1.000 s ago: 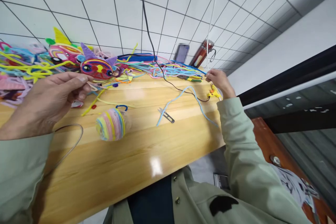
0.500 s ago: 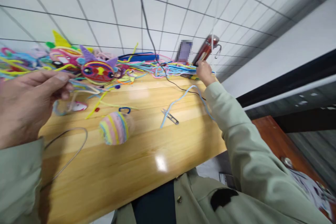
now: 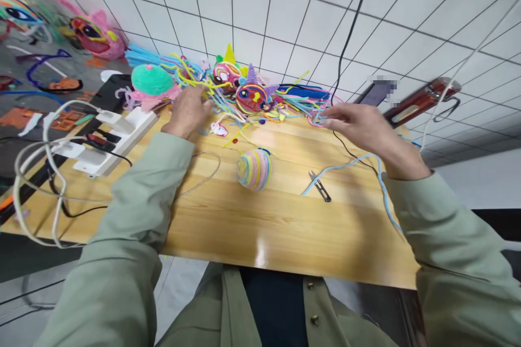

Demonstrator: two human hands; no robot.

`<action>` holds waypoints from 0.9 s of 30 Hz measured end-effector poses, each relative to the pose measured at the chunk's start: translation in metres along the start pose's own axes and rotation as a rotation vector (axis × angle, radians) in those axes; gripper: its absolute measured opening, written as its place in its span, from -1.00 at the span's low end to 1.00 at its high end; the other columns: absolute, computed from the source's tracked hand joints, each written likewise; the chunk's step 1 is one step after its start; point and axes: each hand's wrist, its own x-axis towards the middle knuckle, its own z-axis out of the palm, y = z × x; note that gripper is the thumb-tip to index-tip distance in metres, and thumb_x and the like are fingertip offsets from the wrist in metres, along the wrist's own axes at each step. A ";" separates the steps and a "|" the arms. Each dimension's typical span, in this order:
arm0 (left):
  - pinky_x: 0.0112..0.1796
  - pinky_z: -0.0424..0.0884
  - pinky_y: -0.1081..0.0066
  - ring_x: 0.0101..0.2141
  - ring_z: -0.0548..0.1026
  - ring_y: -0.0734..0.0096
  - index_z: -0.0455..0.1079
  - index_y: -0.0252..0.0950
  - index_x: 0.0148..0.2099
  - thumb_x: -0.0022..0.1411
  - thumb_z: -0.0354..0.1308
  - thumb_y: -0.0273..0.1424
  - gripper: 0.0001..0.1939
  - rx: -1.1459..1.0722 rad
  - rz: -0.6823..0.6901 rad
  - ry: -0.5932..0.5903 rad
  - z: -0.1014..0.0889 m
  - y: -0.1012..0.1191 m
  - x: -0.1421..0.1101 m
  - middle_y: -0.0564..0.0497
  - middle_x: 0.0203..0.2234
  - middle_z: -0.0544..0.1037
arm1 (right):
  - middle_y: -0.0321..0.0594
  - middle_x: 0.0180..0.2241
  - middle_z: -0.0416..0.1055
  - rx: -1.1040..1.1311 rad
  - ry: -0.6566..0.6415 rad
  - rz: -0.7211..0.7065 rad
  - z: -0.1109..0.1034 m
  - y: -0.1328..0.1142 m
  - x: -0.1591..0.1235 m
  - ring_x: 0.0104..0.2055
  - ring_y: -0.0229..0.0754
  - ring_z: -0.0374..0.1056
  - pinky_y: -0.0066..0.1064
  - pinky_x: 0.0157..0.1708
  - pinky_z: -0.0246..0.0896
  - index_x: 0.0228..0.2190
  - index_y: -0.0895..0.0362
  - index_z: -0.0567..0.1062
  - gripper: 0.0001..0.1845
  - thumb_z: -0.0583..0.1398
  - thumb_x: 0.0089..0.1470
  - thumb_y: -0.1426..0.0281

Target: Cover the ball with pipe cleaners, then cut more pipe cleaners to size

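Observation:
My left hand [image 3: 189, 111] reaches into the tangle of yellow and blue pipe cleaners [image 3: 203, 82] at the back of the table. Its fingertips are blurred and partly hidden among them. My right hand [image 3: 360, 124] is over the table at the right, its fingers drawn together at the edge of pink and blue pipe cleaners [image 3: 315, 118]. What lies between those fingertips is too small to make out. A striped pastel ball [image 3: 254, 169] lies between my arms. To its right, a light blue pipe cleaner [image 3: 345, 164] crosses the thread snips [image 3: 320, 187].
Against the wall sit a red fish-like figure [image 3: 251, 97] and a bundle of blue pipe cleaners [image 3: 309, 92]. A green-domed figure [image 3: 152, 80] and a power strip [image 3: 122, 141] with cables stand left. A red flask [image 3: 427, 98] leans back right; a black cord [image 3: 345, 54] hangs down.
The view has swung left, bringing the power strip and more figures in. My left hand has moved into the pile; my right hand has left the flask area for the pipe cleaners.

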 end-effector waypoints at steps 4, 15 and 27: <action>0.26 0.38 -0.19 0.23 0.54 -0.35 0.46 -0.31 0.37 0.33 0.34 -0.34 -0.40 0.052 -0.038 -0.009 0.020 -0.011 0.001 -0.34 0.16 0.64 | -0.18 -0.20 0.69 0.069 -0.199 -0.139 0.055 -0.052 0.048 -0.17 -0.02 0.55 -0.21 -0.12 0.33 -0.08 0.02 0.76 -0.78 0.40 0.22 0.34; 0.22 0.42 0.05 0.13 0.58 -0.11 0.44 -0.46 0.37 0.37 0.16 -0.41 -0.43 -0.145 -0.060 0.052 0.033 -0.019 0.007 -0.30 0.07 0.68 | -0.17 -0.34 0.64 -0.170 -0.454 -0.166 0.172 -0.107 0.137 -0.27 -0.12 0.45 -0.33 -0.26 0.10 -0.31 0.13 0.71 -0.89 0.35 0.25 0.38; -0.15 0.53 0.23 -0.27 0.62 0.13 0.39 -0.39 0.41 0.34 0.07 -0.38 -0.38 -0.284 -0.108 -0.014 0.039 -0.042 0.018 -0.17 -0.22 0.69 | -0.24 -0.40 0.50 0.580 -0.235 -0.011 0.053 -0.083 0.103 -0.41 -0.23 0.31 -0.34 -0.39 0.21 -0.44 0.07 0.52 -0.59 0.46 0.10 0.04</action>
